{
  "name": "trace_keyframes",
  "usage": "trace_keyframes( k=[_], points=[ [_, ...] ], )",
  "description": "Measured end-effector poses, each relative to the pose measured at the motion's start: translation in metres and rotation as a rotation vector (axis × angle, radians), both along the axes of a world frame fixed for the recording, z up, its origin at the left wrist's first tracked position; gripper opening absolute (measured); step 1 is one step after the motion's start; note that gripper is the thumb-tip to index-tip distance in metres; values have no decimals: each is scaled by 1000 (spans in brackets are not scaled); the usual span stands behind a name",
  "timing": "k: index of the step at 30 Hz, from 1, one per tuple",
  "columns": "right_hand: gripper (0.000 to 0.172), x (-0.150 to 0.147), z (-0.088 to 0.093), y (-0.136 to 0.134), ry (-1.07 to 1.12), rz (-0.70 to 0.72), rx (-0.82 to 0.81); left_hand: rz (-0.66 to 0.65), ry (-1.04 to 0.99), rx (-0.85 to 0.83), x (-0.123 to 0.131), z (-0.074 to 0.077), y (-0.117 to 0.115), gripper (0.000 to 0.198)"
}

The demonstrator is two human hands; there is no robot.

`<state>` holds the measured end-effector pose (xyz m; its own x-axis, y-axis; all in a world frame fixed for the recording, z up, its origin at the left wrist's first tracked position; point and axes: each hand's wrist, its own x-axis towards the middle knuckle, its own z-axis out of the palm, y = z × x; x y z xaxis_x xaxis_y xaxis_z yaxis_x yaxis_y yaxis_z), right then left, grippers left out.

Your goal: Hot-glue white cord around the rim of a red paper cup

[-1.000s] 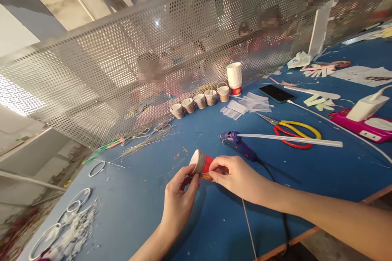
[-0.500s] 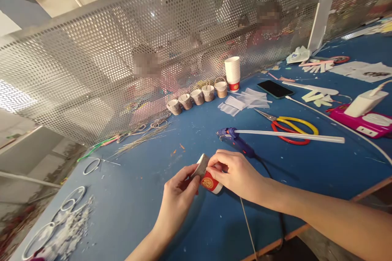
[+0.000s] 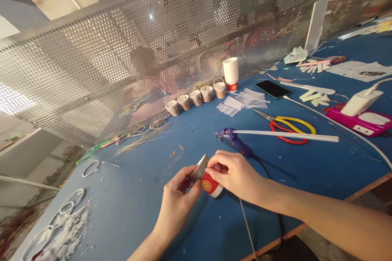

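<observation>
A red and white paper cup (image 3: 211,186) lies tilted between my hands, its upper part wrapped in grey-brown cord. My left hand (image 3: 180,191) grips the wrapped end, thumb on the near side. Against the wrapping, my right hand (image 3: 231,171) pinches the cord; its fingertips partly hide the spot. A loose length of cord (image 3: 245,220) hangs from below my right hand toward the table's front edge. Just beyond that hand lies a blue glue gun (image 3: 234,140) with a long white glue stick (image 3: 288,135) in it.
Several small wrapped cups (image 3: 196,98) line the perforated metal screen (image 3: 101,69), beside stacked paper cups (image 3: 230,71). White strips (image 3: 245,101), a phone (image 3: 273,89), red-and-yellow-handled scissors (image 3: 290,128) and a magenta power strip (image 3: 361,120) lie to the right. Wires (image 3: 137,142) and grey scraps (image 3: 69,230) lie left.
The cup has turned slightly in my left hand, and the left thumb has shifted a little along it. My right hand keeps its pinch in nearly the same place.
</observation>
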<state>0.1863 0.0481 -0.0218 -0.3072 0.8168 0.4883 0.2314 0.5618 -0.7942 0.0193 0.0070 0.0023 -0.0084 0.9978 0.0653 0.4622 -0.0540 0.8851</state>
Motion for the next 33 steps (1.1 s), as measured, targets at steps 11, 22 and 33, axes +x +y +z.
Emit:
trace_keyframes(
  k=[11, 22, 33],
  points=[
    [17, 1, 0, -4, -5, -3, 3, 12, -26, 12, 2, 4, -1, 19],
    [15, 7, 2, -5, -9, -4, -15, 23, -48, 34, 3, 3, -1, 15],
    [18, 5, 1, -8, -20, -12, -3, 16, -49, 2, 3, 4, -3, 16]
  ],
)
